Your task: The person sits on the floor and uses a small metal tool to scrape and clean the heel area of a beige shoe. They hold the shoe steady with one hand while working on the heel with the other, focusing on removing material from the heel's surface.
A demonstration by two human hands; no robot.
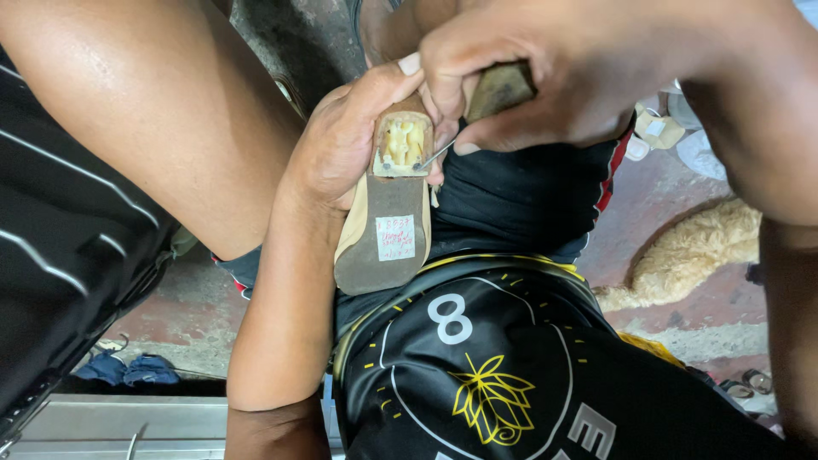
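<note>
the left hand [341, 140] has its fingers wrapped shut around the heel end of an upturned shoe sole [388, 226], which rests over the person's lap with its white label facing up. just above the sole's heel cavity, the right hand [545, 72] has its fingers clenched on a wooden-handled tool [498, 88], whose thin metal tip [436, 155] touches the cavity's edge.

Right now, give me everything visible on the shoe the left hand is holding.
The shoe is held sole-up, toe toward the wearer's torso. The sole is grey-brown and worn, with a white paper sticker mid-sole and a tan upper edge along its left side. The heel area is open, exposing a cream ribbed plastic core. The left hand grips the heel end; a thin metal tool tip from the right hand touches the core.
</note>
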